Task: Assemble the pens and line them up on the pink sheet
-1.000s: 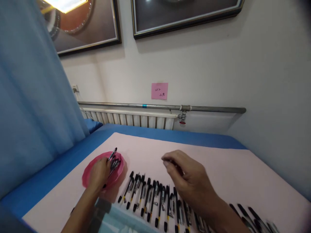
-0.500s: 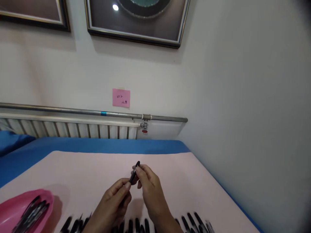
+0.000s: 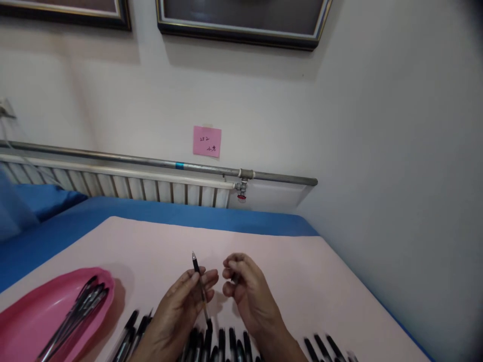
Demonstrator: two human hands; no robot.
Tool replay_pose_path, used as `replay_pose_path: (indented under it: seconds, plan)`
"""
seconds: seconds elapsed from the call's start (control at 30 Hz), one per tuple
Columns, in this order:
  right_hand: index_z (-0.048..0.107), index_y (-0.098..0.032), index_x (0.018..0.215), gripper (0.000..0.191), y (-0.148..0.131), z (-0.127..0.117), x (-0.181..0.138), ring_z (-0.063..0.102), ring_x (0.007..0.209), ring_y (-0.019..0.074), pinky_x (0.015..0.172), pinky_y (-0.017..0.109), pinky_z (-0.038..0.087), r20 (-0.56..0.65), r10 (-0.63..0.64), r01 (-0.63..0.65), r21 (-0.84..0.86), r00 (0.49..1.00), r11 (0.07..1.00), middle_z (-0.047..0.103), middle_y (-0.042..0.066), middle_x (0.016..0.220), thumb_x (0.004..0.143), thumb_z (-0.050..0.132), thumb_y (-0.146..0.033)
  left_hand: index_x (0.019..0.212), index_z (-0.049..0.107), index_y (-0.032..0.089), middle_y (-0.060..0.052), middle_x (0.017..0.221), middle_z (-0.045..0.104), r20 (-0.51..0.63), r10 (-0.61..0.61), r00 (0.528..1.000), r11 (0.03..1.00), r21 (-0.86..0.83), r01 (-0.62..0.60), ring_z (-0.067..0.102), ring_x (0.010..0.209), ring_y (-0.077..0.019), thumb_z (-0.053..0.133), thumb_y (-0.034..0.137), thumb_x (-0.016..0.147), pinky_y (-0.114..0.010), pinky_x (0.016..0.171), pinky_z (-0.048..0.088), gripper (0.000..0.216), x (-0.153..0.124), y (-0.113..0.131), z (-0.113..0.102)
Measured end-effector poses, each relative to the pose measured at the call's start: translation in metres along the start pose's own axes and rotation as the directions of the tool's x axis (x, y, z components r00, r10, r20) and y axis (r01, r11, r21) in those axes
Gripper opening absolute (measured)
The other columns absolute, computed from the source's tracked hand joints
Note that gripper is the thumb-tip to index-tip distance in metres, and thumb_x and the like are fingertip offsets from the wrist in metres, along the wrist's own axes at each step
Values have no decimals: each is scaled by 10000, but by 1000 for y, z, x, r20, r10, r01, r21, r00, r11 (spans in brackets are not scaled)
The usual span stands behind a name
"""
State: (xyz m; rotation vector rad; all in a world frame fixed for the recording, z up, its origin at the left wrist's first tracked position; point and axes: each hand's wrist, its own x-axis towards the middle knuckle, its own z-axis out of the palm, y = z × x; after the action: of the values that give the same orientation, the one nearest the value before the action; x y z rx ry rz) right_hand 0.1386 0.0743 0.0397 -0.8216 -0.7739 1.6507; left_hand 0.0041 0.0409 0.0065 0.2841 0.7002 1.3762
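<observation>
In the head view my left hand [image 3: 183, 301] grips a pen [image 3: 201, 286] between thumb and fingers. The pen's bare silver writing tip points up and away, and its clear barrel slants down toward me. Apart from it, on the right, my right hand [image 3: 251, 289] is curled around a small black pen cap [image 3: 235, 277], mostly hidden by the fingers. Several black-ended pens [image 3: 222, 344] lie side by side below the hands at the bottom edge. Another group of pens [image 3: 130, 334] lies left of my left wrist, partly covered by it.
A pink tray [image 3: 49, 296] at the left holds several pens [image 3: 81, 311]. More pens [image 3: 320, 347] lie at the lower right. A pale pink sheet [image 3: 151, 241] covers the blue tabletop [image 3: 211, 216]. Behind stand a radiator [image 3: 151, 191] and a wall pipe [image 3: 211, 168].
The hands have moved apart, and the cap has come off the pen into my right hand. The pen's tip now shows. The whole view has shifted, with the tray further in.
</observation>
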Motion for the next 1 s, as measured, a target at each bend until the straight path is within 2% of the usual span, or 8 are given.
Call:
replay_pose_path:
  seconds: [0.1, 0.23, 0.3, 0.47, 0.67, 0.8, 0.93, 1.0]
  plan:
    - [491, -165, 648, 135, 16, 7, -4, 341, 423, 48, 377, 173, 206, 56, 107, -86, -299, 993, 950, 451, -46, 562, 709, 536, -277, 832, 652, 145, -125, 1034, 651, -3, 56, 998, 997, -56, -56, 527, 1084, -234, 604, 219, 742, -355, 897, 400, 126, 2, 3, -2]
    - [587, -144, 675, 117, 27, 11, -7, 474, 593, 80, 544, 191, 351, 256, 70, 118, -650, 964, 751, 549, -17, 639, 723, 551, -244, 850, 658, 142, -119, 998, 662, -62, 61, 996, 991, -118, -68, 519, 1093, -217, 602, 177, 741, -326, 886, 418, 127, 5, 6, -6]
    - [598, -141, 696, 116, 27, 12, -8, 486, 606, 78, 571, 190, 364, 317, 102, 140, -654, 943, 744, 570, -14, 652, 738, 525, -220, 881, 656, 143, -119, 976, 665, -80, 49, 996, 990, -128, -59, 538, 1065, -209, 588, 175, 754, -323, 865, 438, 148, 7, 10, -8]
    - [593, -124, 780, 195, 24, 8, -7, 296, 346, 29, 343, 159, 173, 335, 430, -230, -499, 838, 836, 508, -32, 503, 760, 484, -285, 973, 647, 122, -106, 869, 668, -50, 150, 987, 981, -116, -154, 614, 865, -182, 537, 168, 790, -344, 836, 469, 219, 6, 33, -16]
    - [589, -103, 764, 233, 26, 8, -8, 245, 323, 16, 327, 160, 106, 401, 514, -393, -348, 759, 851, 464, -40, 450, 731, 522, -324, 847, 674, 96, -100, 799, 660, -12, 172, 985, 982, -78, -173, 619, 777, -166, 569, 128, 759, -311, 779, 498, 140, 2, 45, -20]
    - [546, -130, 713, 136, 29, 13, -11, 263, 338, 23, 332, 162, 123, 331, 484, -320, -442, 810, 838, 499, -33, 473, 729, 505, -259, 786, 672, 101, -98, 795, 664, -79, 197, 977, 978, -47, -201, 626, 761, -161, 603, 118, 730, -293, 751, 511, 90, 7, 43, -23]
    - [512, -145, 646, 70, 29, 19, -16, 388, 445, 37, 402, 147, 243, 250, 295, -96, -591, 922, 801, 505, -43, 521, 659, 577, -168, 752, 661, 105, -73, 749, 660, -91, 213, 973, 976, -24, -216, 628, 717, -144, 627, 121, 711, -260, 713, 518, 56, 12, 41, -28]
    - [535, -152, 705, 84, 28, 20, -17, 384, 448, 35, 398, 148, 240, 244, 309, -111, -593, 919, 798, 518, -40, 570, 667, 588, -205, 756, 657, 106, -70, 737, 660, -120, 222, 968, 974, -28, -227, 630, 702, -142, 621, 113, 711, -253, 689, 522, 57, 12, 41, -29]
